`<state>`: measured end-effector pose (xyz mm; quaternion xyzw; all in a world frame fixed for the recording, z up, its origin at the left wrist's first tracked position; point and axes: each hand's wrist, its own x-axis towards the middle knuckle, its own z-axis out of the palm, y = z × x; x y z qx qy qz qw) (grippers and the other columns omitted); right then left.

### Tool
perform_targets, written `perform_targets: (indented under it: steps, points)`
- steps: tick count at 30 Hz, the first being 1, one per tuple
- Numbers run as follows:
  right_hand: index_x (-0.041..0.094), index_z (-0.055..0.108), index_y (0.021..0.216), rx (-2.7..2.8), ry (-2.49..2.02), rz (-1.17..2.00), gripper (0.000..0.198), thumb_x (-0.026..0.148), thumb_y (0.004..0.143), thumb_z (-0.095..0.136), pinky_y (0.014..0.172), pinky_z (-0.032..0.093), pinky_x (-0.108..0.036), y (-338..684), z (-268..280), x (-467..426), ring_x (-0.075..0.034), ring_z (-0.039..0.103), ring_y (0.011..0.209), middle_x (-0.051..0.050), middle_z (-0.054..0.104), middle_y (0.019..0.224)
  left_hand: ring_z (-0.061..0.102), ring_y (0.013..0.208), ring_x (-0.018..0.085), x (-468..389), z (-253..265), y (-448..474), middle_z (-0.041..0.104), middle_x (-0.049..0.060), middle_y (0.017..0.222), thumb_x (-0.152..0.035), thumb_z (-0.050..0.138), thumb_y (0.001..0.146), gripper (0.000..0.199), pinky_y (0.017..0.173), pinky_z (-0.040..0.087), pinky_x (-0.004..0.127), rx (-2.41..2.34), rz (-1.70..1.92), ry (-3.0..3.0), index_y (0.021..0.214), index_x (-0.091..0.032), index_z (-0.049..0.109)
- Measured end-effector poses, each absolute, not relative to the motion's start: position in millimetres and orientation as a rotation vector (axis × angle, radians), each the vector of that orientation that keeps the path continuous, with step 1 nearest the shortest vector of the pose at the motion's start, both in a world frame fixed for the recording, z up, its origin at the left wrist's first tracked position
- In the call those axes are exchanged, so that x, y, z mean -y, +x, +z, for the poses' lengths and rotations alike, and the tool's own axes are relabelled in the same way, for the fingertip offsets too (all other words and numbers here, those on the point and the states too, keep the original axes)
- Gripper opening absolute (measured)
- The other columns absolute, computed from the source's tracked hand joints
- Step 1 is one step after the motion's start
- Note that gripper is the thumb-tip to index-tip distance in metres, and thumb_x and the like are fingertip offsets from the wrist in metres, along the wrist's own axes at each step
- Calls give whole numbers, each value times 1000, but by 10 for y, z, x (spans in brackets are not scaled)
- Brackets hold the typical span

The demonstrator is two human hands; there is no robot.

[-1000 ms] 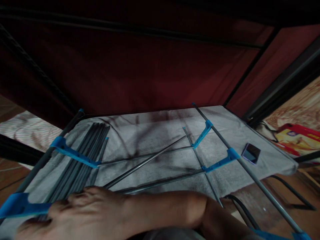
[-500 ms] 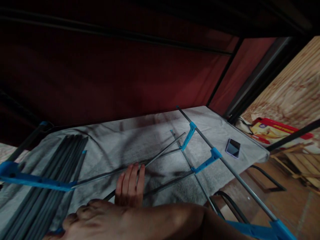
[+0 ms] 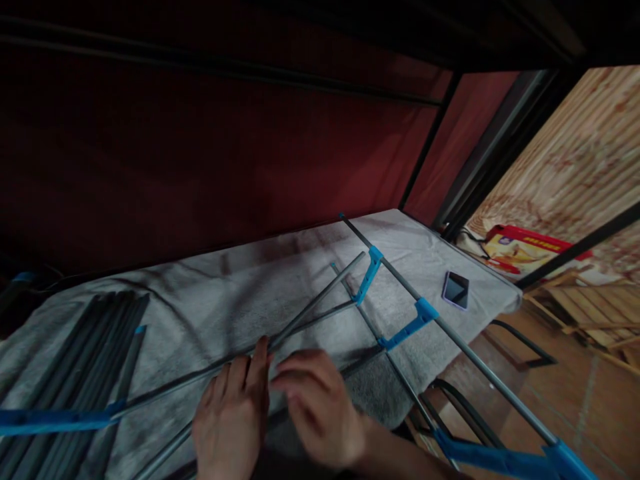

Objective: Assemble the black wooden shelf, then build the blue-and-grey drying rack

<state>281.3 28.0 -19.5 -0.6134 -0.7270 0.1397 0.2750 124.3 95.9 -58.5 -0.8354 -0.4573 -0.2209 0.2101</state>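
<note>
My left hand is wrapped over a loose grey metal tube, which slants from the lower left up toward the right. Just to its right, my right hand has bent, parted fingers and seems to hold nothing; its fingertips are close to the left hand's. Under and around the hands lies a frame of metal tubes with blue plastic connectors. One blue connector joins the long right-hand tube to an inner tube. Another blue connector is at the left edge, above a bundle of grey tubes.
A grey cloth covers the surface. A phone lies on it at the right. Dark red panels with black bars rise behind. A red and yellow box and a wooden crate stand beyond the right edge.
My right hand has swung from the lower left, across the left arm, to the right of my left hand. The left hand has moved lower left in view, and the camera view has shifted.
</note>
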Motion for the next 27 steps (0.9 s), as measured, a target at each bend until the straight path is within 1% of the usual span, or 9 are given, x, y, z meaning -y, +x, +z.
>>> perform_targets:
  steps: [3, 4, 6, 9, 11, 14, 17, 21, 27]
  points:
    - [26, 57, 110, 1225, -1559, 329, 21, 25, 98, 40, 98, 53, -39, 3400, -649, -511, -24, 62, 111, -11, 64, 112, 56, 73, 23, -893, -428, 1256, 64, 5, 83, -19, 57, 94, 39, 71, 42, 35, 1276, -608, -2265, 133, -14, 58]
    - [26, 55, 114, 1088, -1575, 302, 20, 29, 96, 45, 96, 53, -41, 3566, -764, -575, -24, 62, 108, -9, 62, 112, 56, 72, 22, -878, -407, 1255, 64, 4, 82, -21, 59, 94, 39, 71, 42, 36, 1250, -632, -2259, 132, -14, 58]
    - [26, 50, 127, 924, -1590, 282, 32, 33, 95, 49, 100, 50, -45, 3845, -919, -688, -24, 59, 113, -9, 57, 127, 55, 71, 22, -863, -411, 1242, 64, 4, 80, -21, 60, 94, 39, 71, 42, 36, 1215, -660, -2274, 132, -15, 57]
    - [26, 42, 142, 840, -1552, 227, 51, 35, 92, 53, 111, 41, -49, 4131, -1000, -872, -25, 50, 131, -11, 46, 147, 56, 72, 23, -870, -469, 1211, 64, 3, 79, -20, 58, 95, 36, 72, 42, 37, 1197, -636, -2315, 131, -16, 57]
    - [26, 42, 145, 809, -1519, 203, 57, 38, 91, 54, 113, 38, -49, 4253, -1001, -1018, -25, 46, 137, -12, 44, 151, 56, 74, 24, -885, -499, 1194, 64, 4, 80, -19, 56, 96, 35, 73, 42, 38, 1204, -600, -2334, 131, -16, 56]
    - [25, 45, 146, 761, -1447, 207, 59, 42, 90, 55, 114, 38, -49, 4373, -972, -1235, -26, 46, 138, -12, 43, 155, 57, 76, 24, -911, -507, 1180, 66, 5, 83, -19, 53, 97, 36, 74, 42, 38, 1238, -560, -2337, 133, -16, 54]
    - [23, 50, 144, 742, -1376, 254, 59, 43, 89, 56, 116, 37, -49, 4443, -920, -1396, -26, 51, 135, -11, 49, 152, 57, 76, 24, -941, -492, 1176, 67, 4, 84, -17, 52, 96, 39, 75, 42, 38, 1248, -532, -2342, 136, -18, 52]
    - [24, 59, 138, 743, -1323, 295, 54, 41, 87, 60, 114, 41, -47, 4493, -846, -1508, -25, 58, 128, -8, 61, 142, 58, 76, 24, -987, -462, 1170, 68, 5, 86, -17, 54, 96, 41, 75, 42, 39, 1220, -547, -2345, 136, -17, 53]
    - [25, 64, 133, 785, -1303, 287, 48, 39, 86, 61, 112, 43, -45, 4556, -836, -1557, -24, 62, 124, -6, 67, 135, 58, 73, 25, -1094, -359, 1144, 68, 6, 81, -15, 52, 96, 33, 72, 41, 38, 1148, -544, -2330, 128, -15, 60]
